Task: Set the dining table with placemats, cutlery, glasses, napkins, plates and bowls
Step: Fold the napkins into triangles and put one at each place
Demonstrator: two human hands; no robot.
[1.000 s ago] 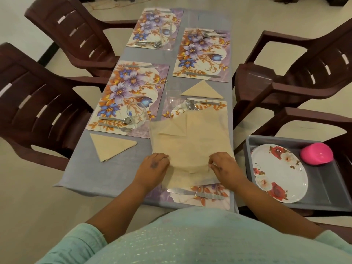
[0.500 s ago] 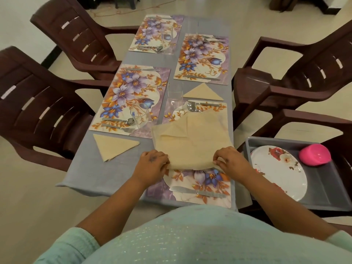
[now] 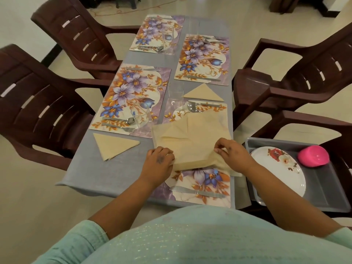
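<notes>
We see both hands at lower centre of the frame working a cream cloth napkin (image 3: 192, 136) spread over the nearest floral placemat (image 3: 202, 180). The left hand (image 3: 159, 161) has its fingers curled onto the napkin's near left edge; the right hand (image 3: 231, 153) pinches the near right edge, lifting a fold. A table knife (image 3: 198, 191) lies on the placemat just below the napkin. A spoon and fork (image 3: 194, 107) sit at the placemat's far end, beside a clear glass (image 3: 176, 94). Two folded triangular napkins lie on the grey table (image 3: 114, 172): one at centre left (image 3: 114, 145), one at centre (image 3: 203, 93). At lower right, a grey tray (image 3: 323, 195) holds a rose-patterned plate (image 3: 280, 168) and a pink bowl (image 3: 313, 156).
</notes>
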